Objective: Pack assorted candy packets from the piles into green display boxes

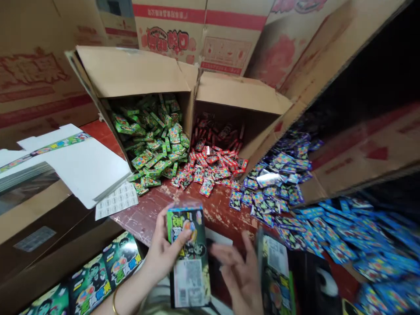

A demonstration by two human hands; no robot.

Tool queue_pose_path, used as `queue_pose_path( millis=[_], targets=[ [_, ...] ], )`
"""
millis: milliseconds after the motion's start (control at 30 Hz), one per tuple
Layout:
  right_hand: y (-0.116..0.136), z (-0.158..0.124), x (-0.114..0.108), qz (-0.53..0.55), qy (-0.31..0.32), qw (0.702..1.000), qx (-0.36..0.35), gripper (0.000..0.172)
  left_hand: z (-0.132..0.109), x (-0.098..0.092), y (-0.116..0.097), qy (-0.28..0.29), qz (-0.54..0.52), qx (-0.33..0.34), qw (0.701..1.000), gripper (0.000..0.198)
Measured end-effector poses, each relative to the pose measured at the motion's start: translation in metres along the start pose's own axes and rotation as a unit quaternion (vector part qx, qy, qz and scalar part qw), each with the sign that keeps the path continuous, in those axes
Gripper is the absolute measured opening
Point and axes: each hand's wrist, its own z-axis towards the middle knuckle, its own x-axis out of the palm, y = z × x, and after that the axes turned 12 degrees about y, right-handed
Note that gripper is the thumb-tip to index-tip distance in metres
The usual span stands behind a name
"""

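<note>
My left hand (169,251) is closed around a printed black-and-green box (190,262), upright, its thumb across the front. A label with barcodes covers the box's lower part. Just right of it, my right hand (238,275) is blurred, with its fingers apart and nothing visible in them. A second printed box (275,275) stands close beside the right hand; whether they touch I cannot tell. Beyond my hands, small green packets (157,144), red packets (213,166) and purple packets (275,183) spill from tilted cartons. Blue packets (334,227) lie at the right.
White card sheets (88,162) and a sticker sheet (118,201) lie at the left. Larger printed boxes (92,280) stand at lower left. Open cartons (138,72) line the back of the red table (144,223). A dark object (315,280) sits at lower right.
</note>
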Motion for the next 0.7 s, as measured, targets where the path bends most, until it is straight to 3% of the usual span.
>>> queue_pose_path(
  millis=[67,133,200,267,300,367,467,567,700],
  targets=[
    [0.016,0.022,-0.001,0.001,-0.035,0.999,0.000,0.093,-0.014,0.003,0.007,0.078,0.028,-0.001,0.997,0.082],
    [0.026,0.043,-0.002,0.038,-0.014,0.997,0.064,0.087,-0.027,0.005,0.017,0.134,0.038,-0.003,0.990,0.084],
    [0.028,0.053,-0.002,0.088,0.010,0.983,0.161,0.074,-0.036,0.005,0.026,0.139,0.050,0.004,0.989,0.078],
    [0.022,0.050,0.001,0.097,-0.024,0.976,0.192,0.062,-0.038,0.002,0.030,0.130,0.073,0.001,0.989,0.063],
    [0.017,0.044,0.004,0.076,-0.060,0.982,0.165,0.058,-0.036,0.001,0.031,0.128,0.085,-0.005,0.988,0.054],
    [0.003,0.026,0.010,0.004,-0.136,0.990,0.045,0.054,-0.030,-0.004,0.032,0.123,0.104,-0.018,0.987,0.038],
    [-0.021,-0.003,0.019,-0.087,-0.137,0.982,-0.099,0.052,-0.020,-0.008,0.034,0.101,0.115,-0.009,0.988,0.021],
    [-0.039,-0.017,0.023,-0.129,-0.086,0.981,-0.120,0.054,-0.012,-0.007,0.035,0.110,0.105,0.026,0.988,0.011],
    [-0.044,-0.013,0.023,-0.152,-0.121,0.965,-0.175,0.053,-0.005,-0.003,0.034,0.128,0.088,0.034,0.987,0.012]
  ],
)
